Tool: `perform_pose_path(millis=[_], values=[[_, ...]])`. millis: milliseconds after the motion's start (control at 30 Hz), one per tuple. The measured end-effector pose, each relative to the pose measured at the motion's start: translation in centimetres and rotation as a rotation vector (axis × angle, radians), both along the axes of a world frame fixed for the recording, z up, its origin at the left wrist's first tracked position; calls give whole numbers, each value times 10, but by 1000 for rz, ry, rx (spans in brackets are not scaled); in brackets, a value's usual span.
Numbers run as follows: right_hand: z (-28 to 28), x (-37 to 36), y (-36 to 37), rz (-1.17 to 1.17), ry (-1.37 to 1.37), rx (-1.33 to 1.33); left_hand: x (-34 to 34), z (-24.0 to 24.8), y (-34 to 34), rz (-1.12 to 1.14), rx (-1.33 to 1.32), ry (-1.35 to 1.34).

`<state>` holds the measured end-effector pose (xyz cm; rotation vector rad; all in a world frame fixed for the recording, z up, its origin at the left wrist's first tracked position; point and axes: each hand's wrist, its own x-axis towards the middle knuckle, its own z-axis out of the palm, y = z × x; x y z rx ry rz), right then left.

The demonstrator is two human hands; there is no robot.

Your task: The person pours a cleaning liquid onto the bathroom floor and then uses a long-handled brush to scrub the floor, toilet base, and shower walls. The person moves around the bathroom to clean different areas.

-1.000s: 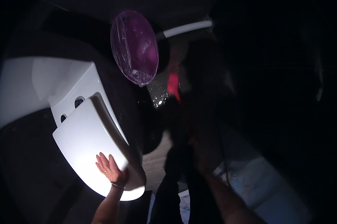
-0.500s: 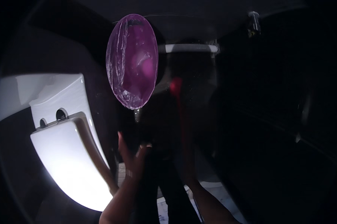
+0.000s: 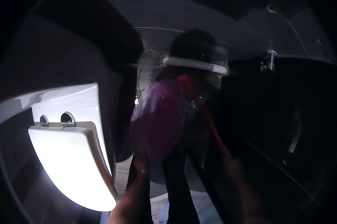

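A purple oval basin point(image 3: 157, 119), blurred by motion, stands tilted in front of my legs. My left hand point(image 3: 141, 164) meets its lower rim and appears to grip it, with the fingers mostly hidden. Over on the right, my right hand point(image 3: 232, 164) is closed around the lower end of a thin red stick, dim and smeared. This red brush point(image 3: 210, 123) slants up to the left, and its blurred red head point(image 3: 187, 83) sits just beside the basin's upper right edge. Whether the two touch I cannot tell.
A white toilet point(image 3: 68, 160) with its lid down stands at the left, brightly lit. A white bar point(image 3: 194, 64) runs across the far side of the wet dark floor. A metal tap point(image 3: 271, 59) is at the far right. Pale patterned flooring point(image 3: 161, 209) shows between my legs.
The basin has dropped toward me and rightward, from beyond my left hand to against it. My right hand and the brush's lower end have swung right. The whole view has shifted too.
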<state>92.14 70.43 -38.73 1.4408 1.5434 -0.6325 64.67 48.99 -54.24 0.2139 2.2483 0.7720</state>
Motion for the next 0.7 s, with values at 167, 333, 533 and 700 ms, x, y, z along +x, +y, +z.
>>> perform_pose_path(millis=[167, 333, 533, 700], values=[[-73, -82, 84, 410, 325, -34, 72, 12, -78, 47, -254, -231], [-134, -254, 141, 635, 431, 77, 75, 16, -57, 205, -110, -235], [-82, -144, 198, 609, 14, -9, 57, 8, -50, 163, -147, -38], [-106, -292, 199, 925, 498, 184, 64, -29, -59, -403, -250, 247]])
